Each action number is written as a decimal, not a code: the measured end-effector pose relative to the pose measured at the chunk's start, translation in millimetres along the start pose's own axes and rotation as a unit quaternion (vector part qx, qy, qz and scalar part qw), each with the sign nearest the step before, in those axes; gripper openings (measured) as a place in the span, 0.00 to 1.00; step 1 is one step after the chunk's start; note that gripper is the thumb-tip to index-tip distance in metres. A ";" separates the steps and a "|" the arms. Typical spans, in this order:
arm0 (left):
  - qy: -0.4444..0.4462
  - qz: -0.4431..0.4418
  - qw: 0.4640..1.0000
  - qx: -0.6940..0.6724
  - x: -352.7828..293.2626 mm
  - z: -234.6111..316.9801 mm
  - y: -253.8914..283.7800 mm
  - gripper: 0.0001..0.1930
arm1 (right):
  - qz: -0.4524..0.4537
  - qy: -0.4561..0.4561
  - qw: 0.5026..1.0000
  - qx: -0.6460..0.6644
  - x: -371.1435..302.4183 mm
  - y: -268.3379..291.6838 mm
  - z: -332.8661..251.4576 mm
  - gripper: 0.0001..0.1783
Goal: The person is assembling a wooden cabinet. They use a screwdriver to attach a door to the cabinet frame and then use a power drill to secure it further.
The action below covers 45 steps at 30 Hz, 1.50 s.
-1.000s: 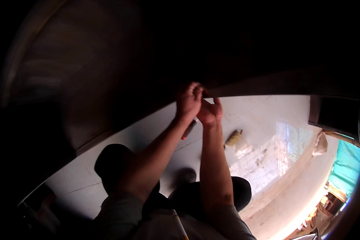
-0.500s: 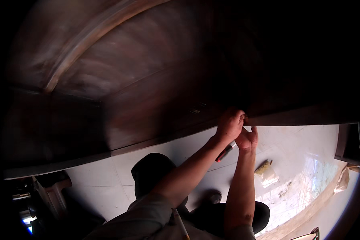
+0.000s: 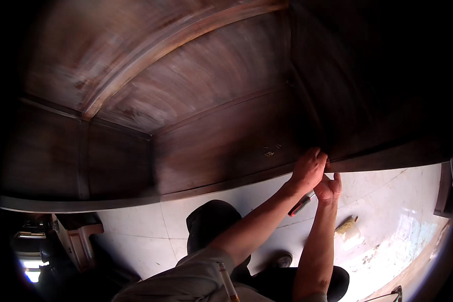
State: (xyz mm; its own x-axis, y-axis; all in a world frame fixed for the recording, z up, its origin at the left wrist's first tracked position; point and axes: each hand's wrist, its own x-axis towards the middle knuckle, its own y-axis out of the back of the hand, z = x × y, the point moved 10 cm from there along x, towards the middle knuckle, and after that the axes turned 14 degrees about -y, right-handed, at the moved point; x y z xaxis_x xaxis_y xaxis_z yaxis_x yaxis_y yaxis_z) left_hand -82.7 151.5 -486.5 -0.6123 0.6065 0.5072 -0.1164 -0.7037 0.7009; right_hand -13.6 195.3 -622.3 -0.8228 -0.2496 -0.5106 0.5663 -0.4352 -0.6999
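My left hand (image 3: 309,170) is closed in a pinch at the front edge of a dark brown wooden cabinet (image 3: 206,189). What its fingertips hold, if anything, is too small to make out. Just below that edge, my right hand (image 3: 329,187) is palm up with the thumb raised, its fingers partly hidden. A screwdriver (image 3: 299,205) with a red and black handle slants down and left from it, the shaft running into the hand. Several small pale pieces (image 3: 270,153), perhaps screws, lie on the cabinet's panel left of my hands.
A curved wooden rail (image 3: 151,53) crosses the cabinet's interior. On the pale tiled floor (image 3: 267,231) lies a brush-like yellowish piece (image 3: 346,225). A brown stool-like object (image 3: 80,241) stands at the left. A thin white stick (image 3: 227,282) shows low in front.
The view has shifted, so the cabinet and floor sit lower and further right, and more of the interior shows. Both hands stay together at the same edge, with the screwdriver beside them.
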 end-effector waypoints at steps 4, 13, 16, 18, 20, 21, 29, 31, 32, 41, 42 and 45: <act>0.048 0.002 0.999 -0.021 -3.9 -5.4 -2.9 0.02 | 0.000 0.007 1.000 -0.007 -0.3 1.0 -3.3 0.30; 0.094 -0.027 0.992 -0.075 -3.6 -9.9 -6.1 0.04 | -0.019 -0.012 1.000 -0.014 0.8 0.8 0.2 0.29; 0.103 -0.038 0.989 -0.103 -1.4 -13.3 -9.3 0.03 | -0.018 -0.008 1.000 -0.003 4.0 6.7 -6.8 0.29; 0.079 -0.025 0.993 -0.089 1.1 -10.5 -6.1 0.03 | -0.018 -0.005 1.000 -0.015 5.1 8.4 -6.9 0.30; 0.065 -0.036 0.996 -0.059 1.3 -8.5 -8.9 0.03 | -0.016 -0.023 0.999 -0.032 -2.3 3.2 3.6 0.38; 0.069 -0.043 0.996 -0.024 -3.1 -12.9 -10.1 0.03 | -0.051 -0.057 0.997 0.015 -0.5 -0.7 10.1 0.41; 0.029 -0.078 0.996 0.010 7.4 1.3 -6.6 0.03 | -0.050 -0.013 0.998 -0.026 3.4 -12.4 10.1 0.41; 0.042 -0.064 0.997 -0.012 4.9 1.8 -7.6 0.02 | -0.045 -0.010 0.999 -0.004 0.8 -9.5 11.0 0.38; 0.042 -0.064 0.997 -0.014 3.8 0.7 -7.3 0.02 | -0.063 -0.021 0.998 0.016 -0.1 -11.6 13.3 0.37; 0.201 -0.082 0.974 -0.057 -33.0 -29.4 -6.7 0.12 | -0.077 0.017 0.997 -0.019 -0.2 -9.0 5.3 0.39; 0.217 -0.099 0.970 -0.046 -42.7 -32.2 -10.9 0.12 | -0.075 0.020 0.997 -0.025 0.9 -7.7 4.2 0.38; 0.181 -0.126 0.975 0.027 -74.3 -40.4 -24.2 0.12 | -0.044 0.038 0.997 -0.052 0.9 -10.2 4.3 0.36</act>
State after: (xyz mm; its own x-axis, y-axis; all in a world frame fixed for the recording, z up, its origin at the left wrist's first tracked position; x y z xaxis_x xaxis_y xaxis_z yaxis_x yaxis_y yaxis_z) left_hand -66.0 108.5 -561.3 -0.8069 0.5799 0.1123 -0.2627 -0.5226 0.8111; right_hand -20.4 195.8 -613.4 -0.8654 -0.1467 -0.4791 0.4979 -0.3589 -0.7895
